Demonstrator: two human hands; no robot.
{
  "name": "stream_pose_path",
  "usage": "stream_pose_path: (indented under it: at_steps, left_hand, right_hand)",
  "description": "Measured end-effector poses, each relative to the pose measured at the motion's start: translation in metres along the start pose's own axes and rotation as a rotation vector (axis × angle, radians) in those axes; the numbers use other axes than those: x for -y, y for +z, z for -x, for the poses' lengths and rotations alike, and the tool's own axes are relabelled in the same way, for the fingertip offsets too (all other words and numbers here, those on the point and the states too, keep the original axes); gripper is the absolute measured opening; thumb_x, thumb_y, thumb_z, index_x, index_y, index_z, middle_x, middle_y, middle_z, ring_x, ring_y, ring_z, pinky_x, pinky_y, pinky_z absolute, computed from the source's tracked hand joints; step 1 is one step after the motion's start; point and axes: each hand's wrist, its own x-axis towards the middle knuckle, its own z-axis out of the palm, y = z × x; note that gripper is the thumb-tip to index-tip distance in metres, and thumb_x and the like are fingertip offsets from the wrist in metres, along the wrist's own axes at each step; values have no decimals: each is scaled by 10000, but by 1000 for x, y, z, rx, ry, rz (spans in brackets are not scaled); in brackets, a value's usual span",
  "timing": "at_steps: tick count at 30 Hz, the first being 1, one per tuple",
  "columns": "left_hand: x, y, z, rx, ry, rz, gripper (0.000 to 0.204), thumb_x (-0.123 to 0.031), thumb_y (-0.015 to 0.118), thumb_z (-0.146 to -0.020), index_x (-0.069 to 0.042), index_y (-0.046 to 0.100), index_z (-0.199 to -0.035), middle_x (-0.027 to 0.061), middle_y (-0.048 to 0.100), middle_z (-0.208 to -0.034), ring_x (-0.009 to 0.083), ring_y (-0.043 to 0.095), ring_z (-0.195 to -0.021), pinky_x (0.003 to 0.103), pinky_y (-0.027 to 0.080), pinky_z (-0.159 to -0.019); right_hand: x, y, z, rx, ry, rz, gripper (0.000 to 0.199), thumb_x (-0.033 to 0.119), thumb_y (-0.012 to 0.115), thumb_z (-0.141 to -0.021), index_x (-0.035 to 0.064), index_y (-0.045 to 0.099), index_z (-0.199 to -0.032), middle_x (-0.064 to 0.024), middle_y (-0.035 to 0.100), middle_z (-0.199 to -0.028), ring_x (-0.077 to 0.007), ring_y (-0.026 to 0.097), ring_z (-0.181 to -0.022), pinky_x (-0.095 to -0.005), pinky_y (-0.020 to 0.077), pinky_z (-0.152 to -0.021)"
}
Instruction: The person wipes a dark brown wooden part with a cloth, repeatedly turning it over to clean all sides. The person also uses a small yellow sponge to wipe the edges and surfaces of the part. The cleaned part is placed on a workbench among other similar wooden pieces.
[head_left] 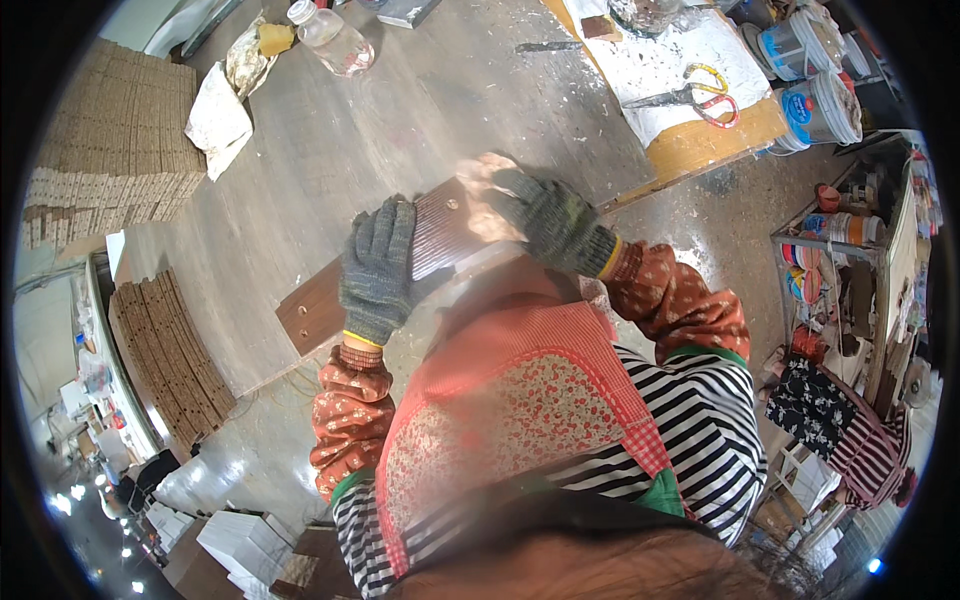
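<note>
A dark brown wooden board (440, 235) with small round holes lies at the near edge of the grey worktable (400, 130). My left hand (378, 268), in a grey knit glove, lies flat on the board's middle, fingers spread and pointing away from me. My right hand (548, 215), also gloved, presses on the board's right end; its fingertips look motion-blurred, and I cannot tell whether a pale blurred patch there is something held. The near part of the board is hidden behind my red patterned apron (520, 400).
Stacks of pale slats (120, 150) and brown slats (170, 355) stand at the left. A plastic bottle (335, 40) and crumpled paper (220, 115) lie at the back. Scissors (700, 90) rest on white paper at the right, beside two buckets (820, 105). A cluttered shelf (850, 270) stands at the right.
</note>
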Motion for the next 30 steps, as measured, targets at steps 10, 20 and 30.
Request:
stream_pose_path:
  at_steps: [10, 20, 30]
  left_hand:
    - [-3, -4, -1, 31, -32, -27, 1020, -623, 747, -796, -47, 376, -1552, 155, 460, -1559, 371, 478, -1363, 533, 344, -1161]
    - [5, -1, 2, 13, 10, -2, 1002, -629, 752, -790, -54, 411, -1536, 155, 469, -1550, 358, 468, -1380, 519, 338, -1168]
    - [5, -10, 5, 165, -74, -11, 874, -645, 574, -910, -92, 384, -1560, 142, 383, -1618, 360, 356, -1482, 525, 202, -1249]
  right_hand:
    - [43, -102, -66, 414, 7, 95, 582, 358, 494, -987, 126, 479, -1520, -109, 427, -1588, -283, 461, -1415, -420, 425, -1104]
    - [16, -42, -1, 90, -334, 134, 549, 356, 606, -925, 147, 538, -1427, -122, 497, -1477, -284, 570, -1159, -439, 519, -858]
    - [-42, -49, 33, 467, 15, 390, 653, 188, 569, -915, 126, 438, -1551, -117, 429, -1604, -259, 512, -1351, -394, 429, -1037]
